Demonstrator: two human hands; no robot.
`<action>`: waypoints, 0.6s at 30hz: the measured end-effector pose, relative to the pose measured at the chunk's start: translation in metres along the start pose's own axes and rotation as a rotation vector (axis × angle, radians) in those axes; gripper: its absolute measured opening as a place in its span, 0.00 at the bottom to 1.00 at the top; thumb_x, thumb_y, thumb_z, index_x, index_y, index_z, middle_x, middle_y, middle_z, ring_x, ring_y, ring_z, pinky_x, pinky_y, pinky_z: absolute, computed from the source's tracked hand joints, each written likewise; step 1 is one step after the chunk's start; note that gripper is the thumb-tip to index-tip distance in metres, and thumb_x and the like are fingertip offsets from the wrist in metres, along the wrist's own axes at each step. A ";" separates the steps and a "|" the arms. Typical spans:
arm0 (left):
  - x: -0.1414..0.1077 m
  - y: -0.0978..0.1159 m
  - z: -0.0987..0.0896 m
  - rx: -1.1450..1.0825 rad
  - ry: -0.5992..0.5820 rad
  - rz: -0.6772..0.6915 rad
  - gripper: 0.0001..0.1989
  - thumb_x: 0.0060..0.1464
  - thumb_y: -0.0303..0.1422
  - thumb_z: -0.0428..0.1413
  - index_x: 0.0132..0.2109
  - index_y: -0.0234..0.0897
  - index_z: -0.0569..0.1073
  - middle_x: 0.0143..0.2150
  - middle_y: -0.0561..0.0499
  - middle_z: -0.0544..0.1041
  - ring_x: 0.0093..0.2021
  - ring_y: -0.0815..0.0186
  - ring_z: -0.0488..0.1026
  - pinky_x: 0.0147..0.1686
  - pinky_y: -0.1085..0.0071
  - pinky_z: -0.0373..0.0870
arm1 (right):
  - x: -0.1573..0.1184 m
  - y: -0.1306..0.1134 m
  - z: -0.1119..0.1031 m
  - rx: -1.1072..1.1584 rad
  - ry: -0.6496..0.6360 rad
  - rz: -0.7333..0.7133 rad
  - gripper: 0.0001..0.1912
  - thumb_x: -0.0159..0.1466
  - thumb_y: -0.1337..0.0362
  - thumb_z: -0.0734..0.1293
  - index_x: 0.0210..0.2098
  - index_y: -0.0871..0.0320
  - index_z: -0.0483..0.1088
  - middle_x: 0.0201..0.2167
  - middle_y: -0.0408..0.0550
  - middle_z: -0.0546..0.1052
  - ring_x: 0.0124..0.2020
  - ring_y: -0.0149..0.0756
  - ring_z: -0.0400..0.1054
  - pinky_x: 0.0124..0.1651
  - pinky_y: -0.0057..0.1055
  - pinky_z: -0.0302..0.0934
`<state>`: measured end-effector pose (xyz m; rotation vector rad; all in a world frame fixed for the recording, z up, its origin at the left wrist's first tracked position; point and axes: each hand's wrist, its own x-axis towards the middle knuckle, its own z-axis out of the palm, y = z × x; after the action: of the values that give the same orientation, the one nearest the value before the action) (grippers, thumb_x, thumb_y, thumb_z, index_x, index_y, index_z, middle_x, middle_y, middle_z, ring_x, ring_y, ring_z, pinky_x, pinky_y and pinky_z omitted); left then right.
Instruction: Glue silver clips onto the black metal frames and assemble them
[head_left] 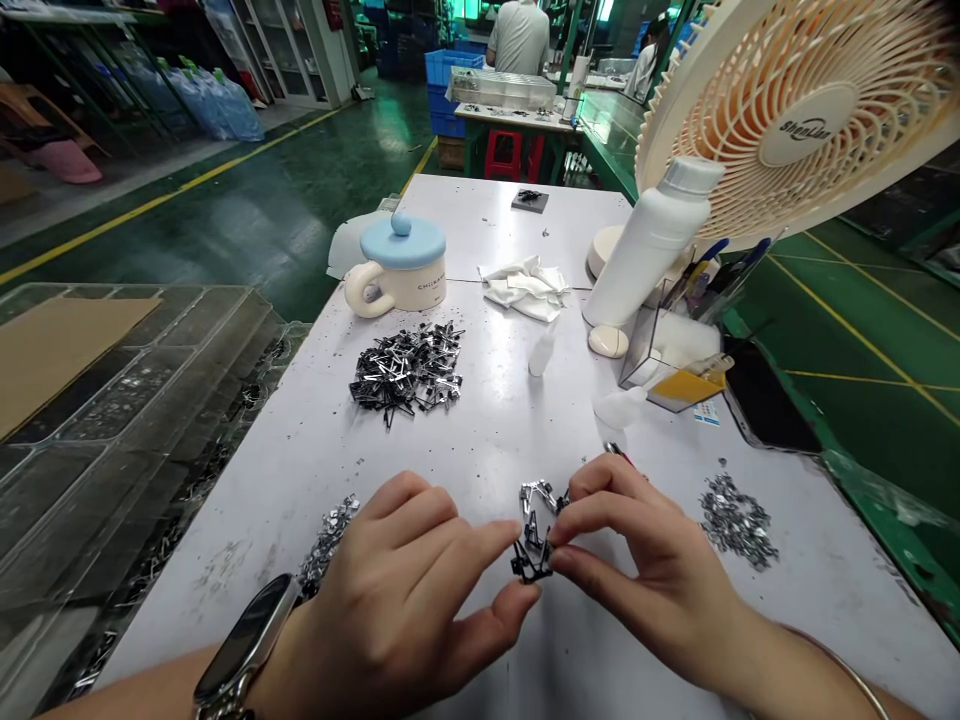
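Observation:
My left hand (431, 590), with a watch on its wrist, has its thumb and index finger closed on the left side of a small black and silver metal part (532, 568). From the other side, the thumb and fingertips of my right hand (637, 550) pinch the same part. A few similar silver and black pieces (538, 492) lie just behind it on the table. Left of my left hand is a pile of small silver pieces (328, 540), partly hidden by the hand. Another silver pile (739, 522) lies right of my right hand.
A heap of black and silver parts (409, 368) lies beyond my hands, near a lidded mug (409, 270). Further right stand a small bottle (541, 352), a white bottle (652, 245), a pen holder (671, 360) and a fan (795, 120). Clear plastic trays (150, 420) flank the table.

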<state>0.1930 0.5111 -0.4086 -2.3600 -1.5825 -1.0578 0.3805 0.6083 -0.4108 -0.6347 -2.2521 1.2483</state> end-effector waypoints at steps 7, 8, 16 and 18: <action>0.002 0.001 0.002 0.002 -0.001 -0.008 0.10 0.49 0.29 0.59 0.40 0.30 0.71 0.19 0.56 0.65 0.24 0.68 0.61 0.27 0.68 0.57 | 0.000 -0.001 0.002 0.123 -0.065 0.128 0.02 0.61 0.64 0.65 0.31 0.54 0.68 0.32 0.44 0.64 0.36 0.32 0.61 0.40 0.31 0.59; 0.002 0.001 0.002 0.000 0.000 -0.011 0.10 0.49 0.29 0.59 0.40 0.30 0.71 0.19 0.56 0.65 0.24 0.67 0.61 0.27 0.68 0.57 | 0.000 -0.002 0.002 0.140 -0.067 0.143 0.02 0.61 0.64 0.65 0.31 0.54 0.68 0.32 0.44 0.64 0.36 0.32 0.61 0.40 0.31 0.59; 0.002 0.000 0.003 -0.026 -0.008 -0.014 0.12 0.48 0.29 0.60 0.40 0.29 0.71 0.19 0.55 0.65 0.24 0.67 0.61 0.28 0.67 0.57 | 0.001 -0.004 0.001 0.110 -0.073 0.120 0.04 0.62 0.64 0.64 0.30 0.54 0.66 0.32 0.43 0.64 0.37 0.31 0.60 0.41 0.30 0.56; 0.001 0.000 0.003 -0.019 -0.012 -0.018 0.11 0.48 0.30 0.60 0.40 0.30 0.71 0.19 0.56 0.64 0.24 0.67 0.61 0.28 0.67 0.57 | 0.001 -0.003 0.001 0.095 -0.088 0.114 0.03 0.62 0.64 0.64 0.30 0.54 0.66 0.32 0.43 0.64 0.37 0.32 0.60 0.41 0.31 0.56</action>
<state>0.1947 0.5134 -0.4097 -2.3733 -1.6074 -1.0695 0.3783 0.6069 -0.4079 -0.6930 -2.2382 1.4564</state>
